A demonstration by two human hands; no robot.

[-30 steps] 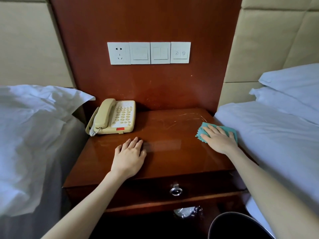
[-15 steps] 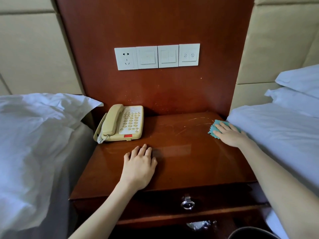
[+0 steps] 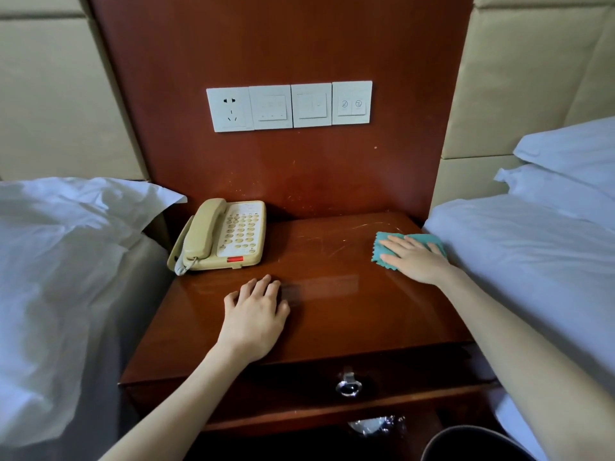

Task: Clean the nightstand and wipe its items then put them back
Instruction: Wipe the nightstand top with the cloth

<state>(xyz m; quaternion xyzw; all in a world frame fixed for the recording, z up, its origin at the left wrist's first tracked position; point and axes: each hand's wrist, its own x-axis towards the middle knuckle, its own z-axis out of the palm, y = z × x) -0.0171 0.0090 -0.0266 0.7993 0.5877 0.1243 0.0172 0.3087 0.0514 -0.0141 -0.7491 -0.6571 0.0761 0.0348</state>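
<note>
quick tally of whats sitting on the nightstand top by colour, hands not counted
Beige: 1, the telephone at the back left of the nightstand
Teal: 1, the cloth under the right hand
Total: 2

Head view, down onto nightstand point(image 3: 332, 314)
</note>
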